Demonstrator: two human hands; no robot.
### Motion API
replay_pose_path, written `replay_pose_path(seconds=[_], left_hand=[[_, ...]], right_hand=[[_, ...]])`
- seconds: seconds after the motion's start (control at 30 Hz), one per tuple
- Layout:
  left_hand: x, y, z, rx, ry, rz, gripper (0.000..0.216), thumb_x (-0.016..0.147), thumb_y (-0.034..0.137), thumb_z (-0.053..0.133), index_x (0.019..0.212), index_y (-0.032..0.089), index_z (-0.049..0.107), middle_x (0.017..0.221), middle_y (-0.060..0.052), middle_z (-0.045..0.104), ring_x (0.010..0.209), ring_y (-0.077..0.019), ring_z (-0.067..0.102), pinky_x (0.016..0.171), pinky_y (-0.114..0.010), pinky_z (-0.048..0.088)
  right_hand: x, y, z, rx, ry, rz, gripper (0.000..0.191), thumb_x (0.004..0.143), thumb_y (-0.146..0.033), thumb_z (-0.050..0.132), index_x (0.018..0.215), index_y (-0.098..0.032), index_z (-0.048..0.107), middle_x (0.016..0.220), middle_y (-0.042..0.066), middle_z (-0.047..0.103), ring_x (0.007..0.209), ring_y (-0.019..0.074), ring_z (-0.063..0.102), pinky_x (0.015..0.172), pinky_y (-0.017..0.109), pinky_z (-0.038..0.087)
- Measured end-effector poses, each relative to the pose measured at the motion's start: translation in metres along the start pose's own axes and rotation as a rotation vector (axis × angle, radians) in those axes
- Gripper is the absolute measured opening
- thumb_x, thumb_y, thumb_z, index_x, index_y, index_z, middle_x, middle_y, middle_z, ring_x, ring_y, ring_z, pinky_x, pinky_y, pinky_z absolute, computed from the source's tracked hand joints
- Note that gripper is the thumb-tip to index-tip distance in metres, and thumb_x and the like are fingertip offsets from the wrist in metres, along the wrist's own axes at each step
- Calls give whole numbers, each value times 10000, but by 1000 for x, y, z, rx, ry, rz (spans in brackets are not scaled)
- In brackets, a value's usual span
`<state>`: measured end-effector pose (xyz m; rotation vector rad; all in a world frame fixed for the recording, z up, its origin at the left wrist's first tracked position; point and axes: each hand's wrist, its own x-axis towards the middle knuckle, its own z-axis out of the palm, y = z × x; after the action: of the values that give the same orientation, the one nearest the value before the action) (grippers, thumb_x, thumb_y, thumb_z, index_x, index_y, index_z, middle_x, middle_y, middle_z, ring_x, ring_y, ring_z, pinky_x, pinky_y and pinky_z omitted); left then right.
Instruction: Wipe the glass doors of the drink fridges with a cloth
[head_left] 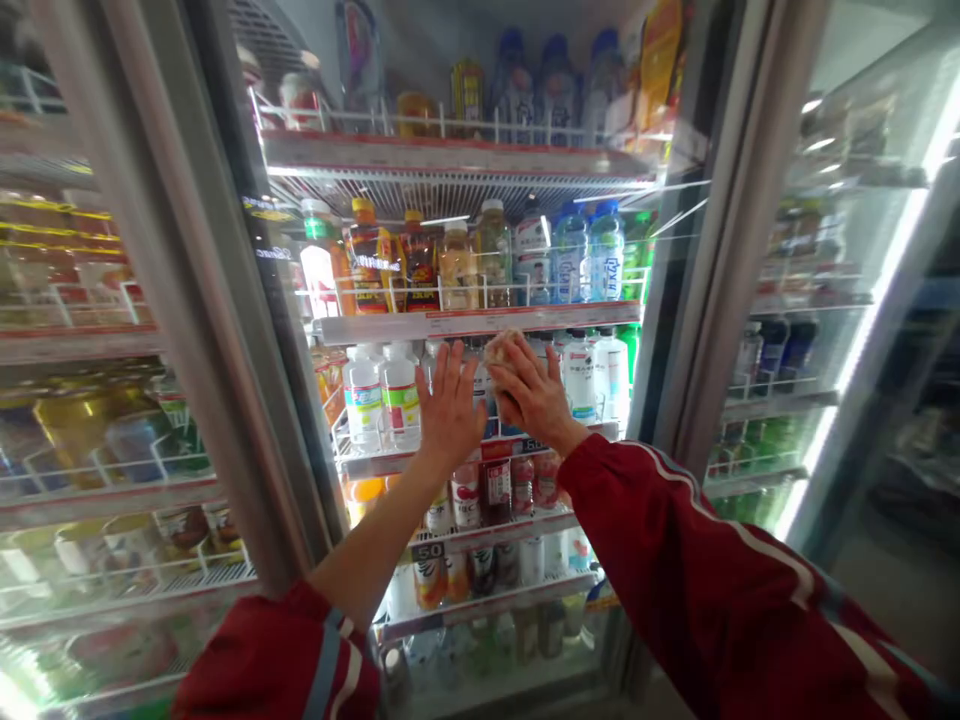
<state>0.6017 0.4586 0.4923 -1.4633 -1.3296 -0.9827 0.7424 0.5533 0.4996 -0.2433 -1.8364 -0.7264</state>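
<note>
A closed glass door (pixel 480 205) of a drinks fridge stands before me, with lit shelves of bottles behind it. My left hand (pixel 452 415) lies on the pane with its fingers spread and holds nothing. Just to its right, my right hand (pixel 534 392) presses a crumpled pale cloth (pixel 504 347) against the glass, fingers bent over it. Most of the cloth is hidden under that hand. Both hands are in front of the shelf with white-labelled bottles (pixel 401 395).
Metal door frames (pixel 187 300) flank the pane on the left and right (pixel 720 270). More shelves of drinks, blurred, show at the far left (pixel 97 430) and far right (pixel 787 350). Drink cans (pixel 465 495) fill a lower shelf.
</note>
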Motion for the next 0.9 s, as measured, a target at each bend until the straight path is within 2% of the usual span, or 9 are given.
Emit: replay_pose_path(seconds=[0.1, 0.3, 0.53, 0.67, 0.8, 0.9], left_hand=[[4, 7, 3, -5, -1, 19, 549, 789, 189, 526, 1324, 159, 406, 1486, -146, 333, 1427, -238, 179, 1168, -499, 17], [5, 14, 10, -17, -11, 32, 539, 798, 190, 522, 1321, 153, 398, 1492, -153, 318, 1431, -230, 157, 1168, -494, 2], [8, 33, 22, -57, -58, 48, 572, 790, 171, 501, 1348, 172, 377, 1501, -123, 306, 1430, -223, 159, 1172, -486, -12], [9, 37, 27, -74, -56, 39, 584, 789, 190, 509, 1358, 181, 379, 1501, -125, 304, 1430, -229, 152, 1166, -500, -36], [9, 40, 31, -70, -51, 46, 594, 795, 191, 512, 1370, 179, 366, 1499, -126, 305, 1430, -222, 146, 1164, -490, -58], [9, 45, 34, -62, -62, 65, 596, 800, 188, 507, 1375, 168, 354, 1500, -128, 301, 1431, -214, 141, 1167, -479, -51]], right_hand=[[-2, 12, -3, -30, 16, 43, 317, 906, -263, 449, 1205, -257, 555, 1445, 73, 433, 1406, 202, 278, 1149, 508, 136], [-9, 39, -9, -85, 137, 209, 380, 890, -220, 432, 1263, -211, 504, 1488, 101, 356, 1414, 221, 254, 1129, 522, 186], [-22, 20, -8, -44, 32, 37, 316, 899, -256, 464, 1193, -268, 579, 1426, 67, 459, 1403, 209, 283, 1149, 499, 157], [-25, 40, -13, -59, 2, 119, 323, 901, -249, 449, 1197, -275, 576, 1453, 55, 426, 1403, 209, 286, 1153, 511, 134], [-28, 67, -18, -98, 82, 251, 389, 894, -245, 443, 1275, -268, 517, 1515, 47, 319, 1421, 223, 238, 1141, 531, 158], [-31, 67, -17, -85, 78, 244, 405, 894, -235, 440, 1293, -264, 503, 1519, 47, 310, 1426, 225, 221, 1140, 523, 167]])
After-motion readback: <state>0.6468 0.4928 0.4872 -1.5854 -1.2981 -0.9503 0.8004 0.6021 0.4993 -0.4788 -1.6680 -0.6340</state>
